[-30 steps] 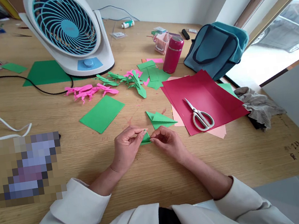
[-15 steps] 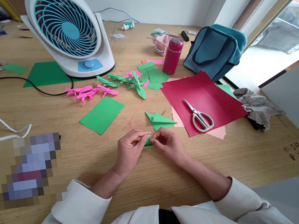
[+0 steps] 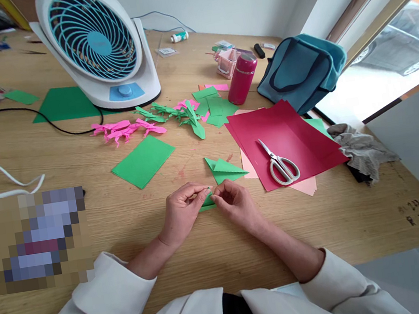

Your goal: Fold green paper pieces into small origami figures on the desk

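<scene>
The left hand (image 3: 184,210) and right hand (image 3: 236,203) pinched a green paper piece (image 3: 207,203) just below the frame's centre. A folded green sheet (image 3: 226,169) lay near it, slightly higher; scissors (image 3: 279,162) rested on red paper (image 3: 303,137), right of centre.

Matt pinched green paper (image 3: 208,199), smooth red sheets (image 3: 301,135), glossy flask (image 3: 241,83), shiny metal scissor blades (image 3: 265,148), wood-grained table (image 3: 322,229), rough crumpled cloth (image 3: 361,145)

White-handled metal scissors (image 3: 273,156) lie on flat crimson paper sheets (image 3: 305,137), with hand-held folded green paper (image 3: 208,200) left of them and a cylindrical magenta flask (image 3: 241,81) behind them.
</scene>
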The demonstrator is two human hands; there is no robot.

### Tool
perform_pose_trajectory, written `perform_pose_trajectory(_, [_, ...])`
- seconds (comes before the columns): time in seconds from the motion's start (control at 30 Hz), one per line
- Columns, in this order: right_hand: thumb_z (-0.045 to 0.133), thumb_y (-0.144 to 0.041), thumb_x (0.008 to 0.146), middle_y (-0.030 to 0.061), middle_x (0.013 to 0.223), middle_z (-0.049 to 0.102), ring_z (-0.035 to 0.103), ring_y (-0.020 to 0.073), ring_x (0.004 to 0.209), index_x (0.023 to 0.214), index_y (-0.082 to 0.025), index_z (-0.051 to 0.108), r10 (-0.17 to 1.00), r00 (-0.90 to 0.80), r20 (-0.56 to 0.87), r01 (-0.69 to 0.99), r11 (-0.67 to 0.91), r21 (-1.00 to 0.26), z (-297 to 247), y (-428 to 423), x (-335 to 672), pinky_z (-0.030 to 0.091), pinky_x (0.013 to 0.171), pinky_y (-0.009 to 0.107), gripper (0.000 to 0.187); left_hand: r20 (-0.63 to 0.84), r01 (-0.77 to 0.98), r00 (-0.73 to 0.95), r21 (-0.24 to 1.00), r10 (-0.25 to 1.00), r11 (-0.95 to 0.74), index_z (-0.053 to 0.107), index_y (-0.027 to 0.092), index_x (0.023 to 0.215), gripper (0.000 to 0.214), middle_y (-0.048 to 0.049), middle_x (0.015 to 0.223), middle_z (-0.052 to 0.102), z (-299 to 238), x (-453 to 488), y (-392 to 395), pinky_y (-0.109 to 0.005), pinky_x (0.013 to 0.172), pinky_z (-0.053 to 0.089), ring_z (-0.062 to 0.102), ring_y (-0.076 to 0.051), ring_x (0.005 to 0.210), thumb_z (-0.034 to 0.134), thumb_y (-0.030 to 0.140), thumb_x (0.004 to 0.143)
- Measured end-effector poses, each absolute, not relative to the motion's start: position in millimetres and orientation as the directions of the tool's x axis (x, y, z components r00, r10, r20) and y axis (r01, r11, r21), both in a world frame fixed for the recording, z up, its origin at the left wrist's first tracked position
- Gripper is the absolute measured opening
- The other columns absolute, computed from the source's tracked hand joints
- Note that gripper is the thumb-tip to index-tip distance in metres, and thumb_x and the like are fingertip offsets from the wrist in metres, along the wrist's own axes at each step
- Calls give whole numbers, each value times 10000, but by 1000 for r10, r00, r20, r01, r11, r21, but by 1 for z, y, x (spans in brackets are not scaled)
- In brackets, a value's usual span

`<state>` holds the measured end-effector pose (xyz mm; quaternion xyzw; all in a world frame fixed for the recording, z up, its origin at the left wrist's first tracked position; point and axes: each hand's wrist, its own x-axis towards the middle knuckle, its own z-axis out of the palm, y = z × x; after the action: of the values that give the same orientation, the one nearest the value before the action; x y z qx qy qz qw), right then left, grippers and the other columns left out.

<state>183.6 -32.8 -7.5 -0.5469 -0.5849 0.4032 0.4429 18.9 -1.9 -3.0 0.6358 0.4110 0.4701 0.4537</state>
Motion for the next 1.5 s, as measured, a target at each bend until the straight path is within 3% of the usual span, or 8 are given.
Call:
perform_pose_trajectory(0.4, [653, -290, 851, -8, 721, 560, 508, 130, 645, 752, -196, 591, 996, 0, 89, 265, 86, -960, -8, -34, 183, 404, 597, 264, 150, 195, 84, 230, 972, 954, -219, 791, 169, 869, 132, -48, 871, 770, 0, 19, -2, -218, 716, 560, 708, -156, 799, 702, 267, 865])
perform_pose_trajectory(0.63, [660, -299, 858, -9, 728, 560, 497, 129, 652, 761, -200, 579, 997, -14, 81, 249, 82, -965, -9, -33, 183, 397, 599, 262, 161, 47, 17, 242, 998, 969, -53, 776, 154, 834, 179, -56, 877, 788, 3, 20, -1, -240, 745, 574, 728, -180, 817, 710, 320, 830])
perform_pose_trajectory(0.87, [636, -441, 904, -16, 726, 550, 459, 123, 620, 883, -197, 605, 998, -66, 17, 178, 28, -984, 1, -35, 184, 368, 567, 262, 247, -32, -31, 220, 999, 975, 40, 764, 164, 842, 201, -56, 903, 792, -1, 19, 0, -260, 800, 562, 726, -194, 865, 720, 360, 826])
perform_pose_trajectory(1.3, [639, -333, 886, -15, 687, 539, 473, 129, 632, 767, -200, 594, 995, -43, 88, 255, 96, -962, -6, -33, 182, 372, 582, 261, 184, -17, 33, 229, 999, 973, 9, 748, 163, 789, 218, -26, 767, 734, -3, 21, -3, -235, 684, 497, 649, -154, 738, 694, 370, 835])
perform_pose_trajectory(1.5, [636, -301, 872, -19, 681, 536, 480, 127, 625, 722, -204, 559, 994, -32, 106, 280, 110, -954, -7, -34, 181, 373, 583, 262, 194, 27, 46, 213, 998, 977, -38, 764, 171, 867, 185, -43, 846, 754, -6, 20, -2, -236, 665, 502, 639, -145, 724, 715, 343, 820])
